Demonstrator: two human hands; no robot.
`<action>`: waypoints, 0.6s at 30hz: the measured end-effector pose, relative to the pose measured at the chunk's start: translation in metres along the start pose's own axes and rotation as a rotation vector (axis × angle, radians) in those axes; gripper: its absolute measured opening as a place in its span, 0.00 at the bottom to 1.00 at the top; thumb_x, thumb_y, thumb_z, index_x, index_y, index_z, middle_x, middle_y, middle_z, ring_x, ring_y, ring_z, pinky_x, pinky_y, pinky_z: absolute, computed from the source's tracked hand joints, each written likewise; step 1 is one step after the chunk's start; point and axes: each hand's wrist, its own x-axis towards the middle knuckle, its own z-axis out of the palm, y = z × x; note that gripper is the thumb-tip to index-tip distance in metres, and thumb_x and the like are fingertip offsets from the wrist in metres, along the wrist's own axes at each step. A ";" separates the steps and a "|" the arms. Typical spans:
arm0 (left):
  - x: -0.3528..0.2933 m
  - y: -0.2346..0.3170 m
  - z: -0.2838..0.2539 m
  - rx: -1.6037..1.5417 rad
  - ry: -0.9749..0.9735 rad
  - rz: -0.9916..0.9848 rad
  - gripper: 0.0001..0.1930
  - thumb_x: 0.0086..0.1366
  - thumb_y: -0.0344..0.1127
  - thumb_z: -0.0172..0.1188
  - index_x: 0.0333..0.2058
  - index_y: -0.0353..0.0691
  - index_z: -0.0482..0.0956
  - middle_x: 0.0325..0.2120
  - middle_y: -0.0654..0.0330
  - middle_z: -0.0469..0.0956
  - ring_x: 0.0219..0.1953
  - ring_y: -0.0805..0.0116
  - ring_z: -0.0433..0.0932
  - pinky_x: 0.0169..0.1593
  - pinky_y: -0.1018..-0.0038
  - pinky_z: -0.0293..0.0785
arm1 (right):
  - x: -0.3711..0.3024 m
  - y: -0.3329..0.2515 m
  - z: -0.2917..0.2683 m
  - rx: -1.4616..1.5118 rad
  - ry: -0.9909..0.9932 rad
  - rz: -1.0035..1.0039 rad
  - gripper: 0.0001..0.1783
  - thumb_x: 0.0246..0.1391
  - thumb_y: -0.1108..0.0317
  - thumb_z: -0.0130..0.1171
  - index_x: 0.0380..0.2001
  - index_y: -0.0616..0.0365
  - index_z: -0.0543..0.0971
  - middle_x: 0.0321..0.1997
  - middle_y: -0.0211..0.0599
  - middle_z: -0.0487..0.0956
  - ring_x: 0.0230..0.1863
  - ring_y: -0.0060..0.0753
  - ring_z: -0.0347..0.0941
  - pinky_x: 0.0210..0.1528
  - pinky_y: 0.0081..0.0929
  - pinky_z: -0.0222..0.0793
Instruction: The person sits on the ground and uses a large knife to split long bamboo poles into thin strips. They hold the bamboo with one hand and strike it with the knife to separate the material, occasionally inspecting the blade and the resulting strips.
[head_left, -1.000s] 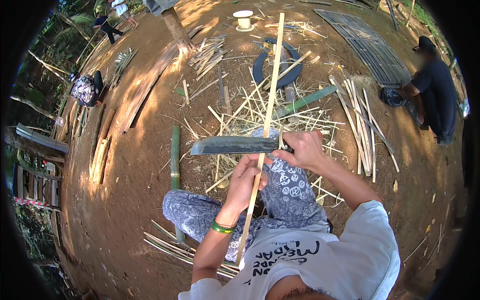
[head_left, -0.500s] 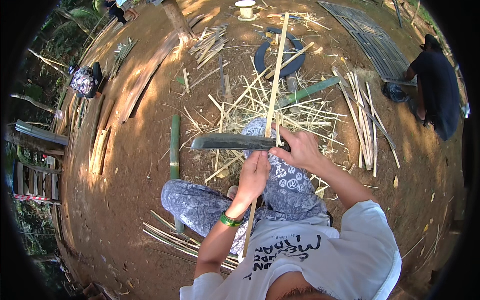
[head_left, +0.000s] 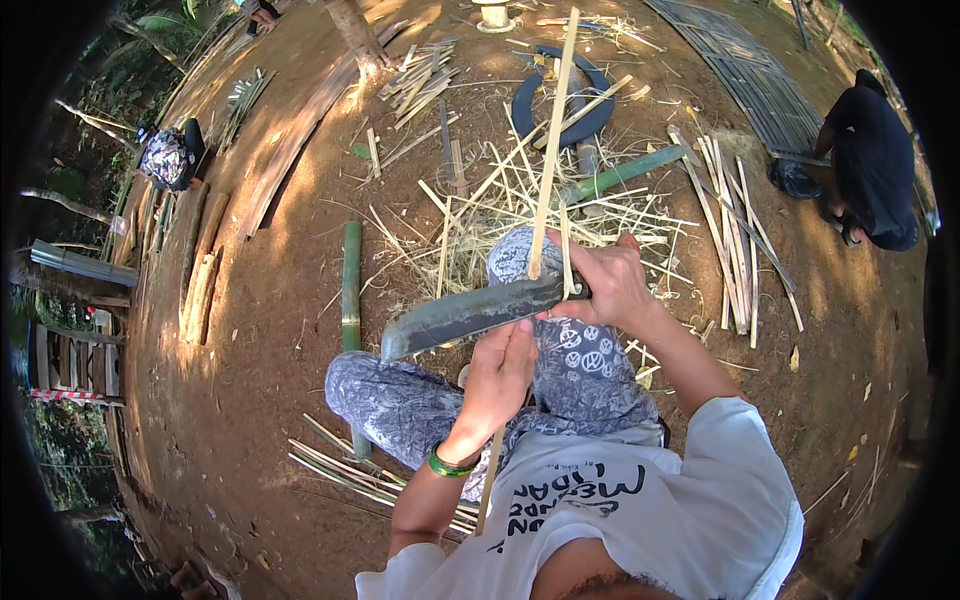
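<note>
My right hand [head_left: 610, 280] grips a machete [head_left: 470, 315] by its handle, and the broad dark blade points left and slightly toward me. A long, pale bamboo strip [head_left: 549, 180] runs from far ahead, under the blade, back toward my waist. Just on the near side of the blade, my left hand [head_left: 502, 362] is closed around this strip, thumb up against the blade's lower edge. A thin sliver [head_left: 566, 240] stands up beside the strip, close to my right fingers; whether it is still attached, I cannot tell. My raised knee [head_left: 512, 255] lies beneath the strip.
Shavings [head_left: 480, 235] litter the ground ahead, with a green bamboo pole [head_left: 630, 172] and a black tyre-like ring [head_left: 590, 125] beyond. Split strips [head_left: 740, 240] lie right. Another green pole [head_left: 351, 280] lies left. A person in dark clothes [head_left: 875, 160] crouches by a slatted panel [head_left: 740, 75].
The machete's tip has swung toward me and its flat face has turned more upward. The thin sliver by my right hand shows longer. My left hand keeps its grip, slightly nearer me.
</note>
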 end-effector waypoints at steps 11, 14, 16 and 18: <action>0.013 -0.019 -0.022 -0.171 -0.037 -0.050 0.14 0.79 0.36 0.39 0.49 0.34 0.70 0.19 0.70 0.62 0.15 0.84 0.56 0.17 0.84 0.52 | 0.017 0.056 -0.027 0.299 -0.095 0.738 0.39 0.66 0.35 0.43 0.49 0.64 0.83 0.09 0.20 0.65 0.11 0.16 0.56 0.14 0.29 0.48; 0.026 -0.028 -0.015 -0.165 -0.035 -0.105 0.13 0.78 0.36 0.40 0.45 0.35 0.72 0.19 0.70 0.62 0.15 0.84 0.55 0.17 0.84 0.51 | 0.011 0.010 -0.013 0.254 -0.267 0.521 0.36 0.59 0.36 0.55 0.50 0.61 0.82 0.08 0.39 0.69 0.11 0.41 0.68 0.17 0.41 0.64; 0.031 -0.022 -0.008 -0.110 0.000 -0.122 0.14 0.78 0.36 0.40 0.41 0.36 0.74 0.17 0.71 0.63 0.16 0.84 0.59 0.18 0.83 0.54 | 0.005 -0.007 -0.008 0.202 -0.324 0.458 0.37 0.57 0.36 0.56 0.54 0.59 0.79 0.10 0.46 0.70 0.15 0.52 0.74 0.21 0.46 0.68; 0.035 -0.021 -0.005 -0.086 0.064 -0.102 0.15 0.77 0.36 0.42 0.35 0.36 0.76 0.16 0.71 0.65 0.16 0.83 0.62 0.19 0.81 0.57 | 0.004 -0.016 -0.004 0.155 -0.403 0.443 0.42 0.56 0.32 0.56 0.57 0.59 0.76 0.09 0.44 0.71 0.14 0.51 0.74 0.18 0.47 0.68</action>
